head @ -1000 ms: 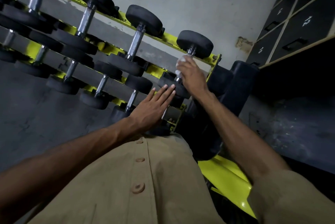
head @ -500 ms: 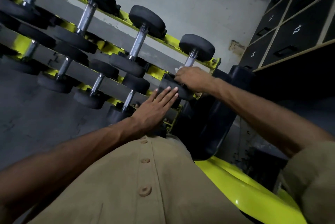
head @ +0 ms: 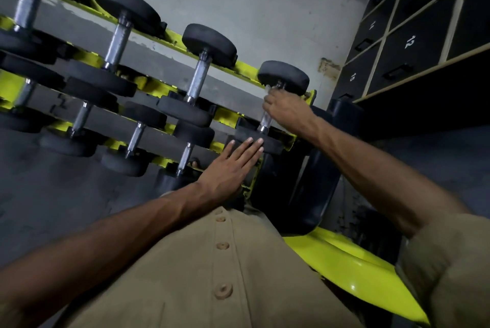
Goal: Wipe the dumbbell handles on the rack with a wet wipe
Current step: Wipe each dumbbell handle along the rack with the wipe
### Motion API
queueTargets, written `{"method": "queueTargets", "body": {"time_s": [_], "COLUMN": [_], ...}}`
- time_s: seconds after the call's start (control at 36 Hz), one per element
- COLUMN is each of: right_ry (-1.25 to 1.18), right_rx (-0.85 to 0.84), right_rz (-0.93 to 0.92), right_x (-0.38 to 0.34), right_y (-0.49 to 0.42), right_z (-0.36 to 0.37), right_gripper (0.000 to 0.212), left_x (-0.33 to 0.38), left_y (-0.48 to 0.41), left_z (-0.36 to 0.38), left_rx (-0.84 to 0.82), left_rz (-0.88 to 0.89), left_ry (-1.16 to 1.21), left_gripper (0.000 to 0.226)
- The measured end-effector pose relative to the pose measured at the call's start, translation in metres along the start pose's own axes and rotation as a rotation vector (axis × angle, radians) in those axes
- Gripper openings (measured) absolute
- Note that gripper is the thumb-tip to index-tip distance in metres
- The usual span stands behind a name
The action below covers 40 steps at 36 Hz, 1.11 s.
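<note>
Right hand [head: 285,110] is wrapped around the upper part of the handle [head: 266,122] of the rightmost top-row dumbbell [head: 283,77] on the yellow rack [head: 290,139], a scrap of white wet wipe [head: 268,88] showing at the fingertips. Handle axis runs near-to-far, tilted up toward the far head; bare chrome lies below the hand, toward the near head. Left hand [head: 233,168] is flat and spread, holding nothing, fingertips on that near head. Right hand is nearer the handle. Readable writing: locker [head: 413,44] numbers "12" and "15"; others blurred. No brand is legible.
</note>
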State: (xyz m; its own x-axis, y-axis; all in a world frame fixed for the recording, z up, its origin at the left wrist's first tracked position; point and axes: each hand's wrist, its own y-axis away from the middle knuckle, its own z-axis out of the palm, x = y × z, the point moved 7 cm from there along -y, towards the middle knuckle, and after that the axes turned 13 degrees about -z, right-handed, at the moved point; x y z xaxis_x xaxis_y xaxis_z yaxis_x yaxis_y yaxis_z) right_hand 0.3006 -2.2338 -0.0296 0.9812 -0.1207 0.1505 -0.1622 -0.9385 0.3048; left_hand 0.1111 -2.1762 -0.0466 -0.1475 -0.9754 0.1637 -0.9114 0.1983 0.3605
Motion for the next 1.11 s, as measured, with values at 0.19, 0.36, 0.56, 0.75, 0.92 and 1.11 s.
{"method": "queueTargets", "body": {"time_s": [0.19,0.36,0.56,0.75,0.92,1.11], "right_ry": [-0.037,-0.047,-0.385,-1.022,-2.049,-2.473], "right_rx": [0.009,0.116,0.448,0.859,1.045,1.089], "right_rz": [0.037,0.207,0.492,1.208,1.572,1.513], "right_x": [0.005,-0.005,-0.005,0.001,0.013,0.018], "right_y": [0.005,0.011,0.031,0.048,0.024,0.013], "right_z": [-0.002,0.010,0.017,0.038,0.081,0.100], "right_gripper": [0.033,0.046,0.048,0.028,0.022,0.031], "left_x": [-0.008,-0.007,0.003,0.004,0.009,0.019], "left_y": [-0.001,-0.003,0.001,0.002,0.006,0.006], "left_z": [-0.001,0.000,0.003,0.005,0.003,0.000], "left_rx": [-0.046,-0.041,0.017,0.087,0.085,0.080], "left_rz": [0.046,0.044,-0.006,-0.065,-0.129,-0.153], "left_ry": [-0.034,-0.030,-0.032,-0.026,-0.043,-0.080], "left_gripper": [0.097,0.096,0.094,0.099,0.097,0.082]}}
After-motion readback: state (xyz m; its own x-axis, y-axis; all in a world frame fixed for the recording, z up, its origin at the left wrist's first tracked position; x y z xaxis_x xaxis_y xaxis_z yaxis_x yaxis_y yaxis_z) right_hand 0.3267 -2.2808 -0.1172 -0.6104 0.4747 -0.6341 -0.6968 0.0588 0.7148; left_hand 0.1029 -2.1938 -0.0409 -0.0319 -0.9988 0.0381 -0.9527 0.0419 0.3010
